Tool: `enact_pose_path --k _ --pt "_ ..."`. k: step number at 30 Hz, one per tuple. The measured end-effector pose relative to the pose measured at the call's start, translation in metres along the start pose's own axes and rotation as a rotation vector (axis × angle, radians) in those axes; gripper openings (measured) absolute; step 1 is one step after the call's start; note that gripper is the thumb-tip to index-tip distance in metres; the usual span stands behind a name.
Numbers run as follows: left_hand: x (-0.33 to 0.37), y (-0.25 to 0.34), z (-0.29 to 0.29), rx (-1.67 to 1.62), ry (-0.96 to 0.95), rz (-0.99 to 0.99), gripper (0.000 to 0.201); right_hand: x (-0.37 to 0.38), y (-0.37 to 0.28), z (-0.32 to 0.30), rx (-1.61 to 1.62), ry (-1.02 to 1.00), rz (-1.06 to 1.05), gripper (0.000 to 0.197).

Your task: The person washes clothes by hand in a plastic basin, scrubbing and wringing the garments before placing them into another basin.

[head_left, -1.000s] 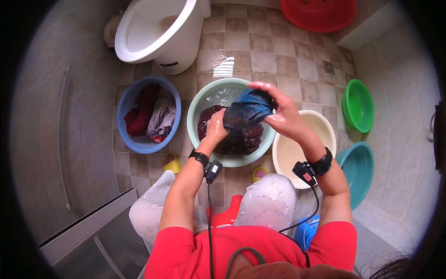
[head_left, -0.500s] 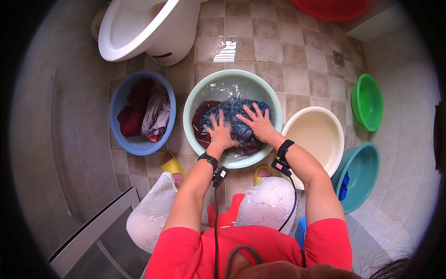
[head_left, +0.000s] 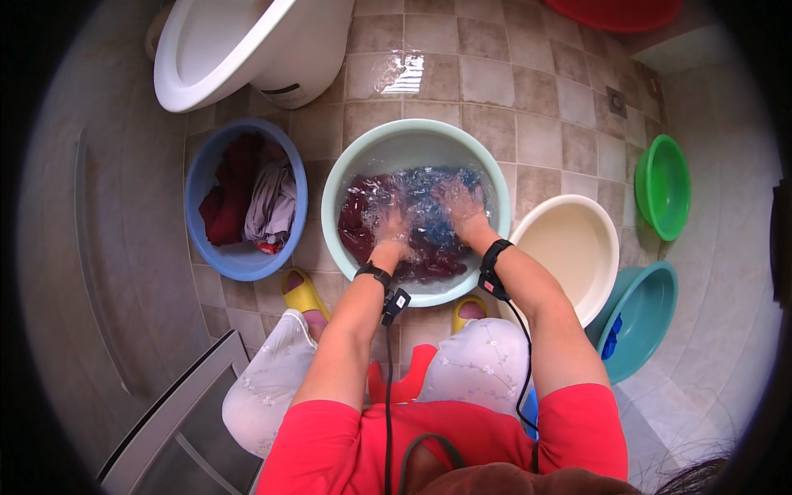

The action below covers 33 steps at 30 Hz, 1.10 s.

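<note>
Blue garment (head_left: 429,206): a second ago held up above the pale green basin (head_left: 346,177), bunched between both hands; half a second ago pressed down onto the laundry; now under the water, seen only as a blurred blue patch.
Left hand (head_left: 388,227): now lower, pushed below the water surface, outline blurred; grip cannot be told.
Right hand (head_left: 462,210): now down from above the basin into the water, next to the left hand, likewise blurred.
Water (head_left: 417,194): now churned, with ripples and bright glints over both hands; calmer in the earlier views.
Forearms: now stretched further forward, wrist bands at the basin's near rim.
</note>
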<state>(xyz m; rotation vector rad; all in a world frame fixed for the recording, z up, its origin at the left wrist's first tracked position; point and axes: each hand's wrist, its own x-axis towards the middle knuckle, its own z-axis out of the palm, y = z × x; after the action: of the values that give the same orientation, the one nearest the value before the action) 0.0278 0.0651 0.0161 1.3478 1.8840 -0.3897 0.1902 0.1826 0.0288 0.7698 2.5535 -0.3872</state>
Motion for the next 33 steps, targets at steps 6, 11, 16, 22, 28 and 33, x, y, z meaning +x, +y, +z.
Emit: enact_pose_path --k 6,11,16,22,28,33 --pt "-0.012 0.015 -0.027 0.044 -0.037 0.015 0.123 -0.001 0.01 0.015 0.054 0.164 -0.01 0.06" --pt "-0.021 0.007 -0.036 -0.146 0.105 0.059 0.111 -0.021 0.005 -0.048 0.175 0.336 -0.063 0.043" --pt "-0.041 0.02 -0.046 -0.57 0.669 0.434 0.116 -0.054 0.0 -0.136 0.723 0.381 -0.18 0.059" --pt "-0.076 0.044 -0.074 -0.876 0.822 0.582 0.116 -0.137 -0.056 -0.258 1.047 0.5 -0.241 0.059" --pt "-0.102 0.061 -0.09 -1.05 0.964 0.754 0.099 -0.193 -0.105 -0.314 1.183 0.663 -0.376 0.05" --pt "-0.123 0.069 -0.101 -1.201 1.161 0.696 0.073 -0.23 -0.125 -0.345 1.546 0.701 -0.509 0.048"
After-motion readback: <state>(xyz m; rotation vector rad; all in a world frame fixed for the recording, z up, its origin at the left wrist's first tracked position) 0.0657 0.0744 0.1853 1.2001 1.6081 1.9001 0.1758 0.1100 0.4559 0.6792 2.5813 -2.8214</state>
